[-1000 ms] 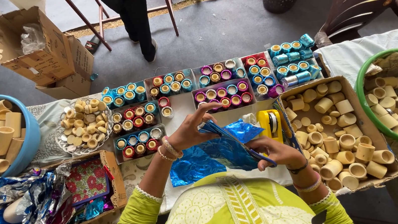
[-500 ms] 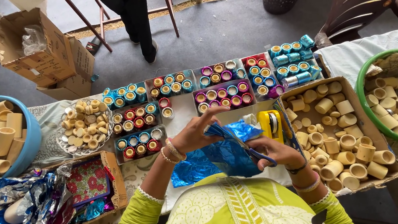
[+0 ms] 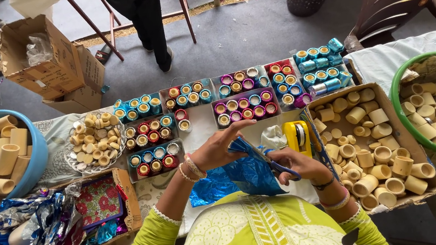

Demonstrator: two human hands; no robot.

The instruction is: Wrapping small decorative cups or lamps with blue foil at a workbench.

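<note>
We pinch blue foil point(image 3: 236, 178) in our raised left hand point(image 3: 216, 149); right hand point(image 3: 296, 164) grips scissors point(image 3: 273, 163), wrist bent inward.

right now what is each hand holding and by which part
The left hand holds the blue foil sheet by its upper edge. The right hand holds blue-handled scissors by the handles, blades at the foil.

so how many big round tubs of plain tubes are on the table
2. A blue tub is at the far left edge and a green tub at the far right. Both are cut off by the frame, so others may lie out of view.
</note>
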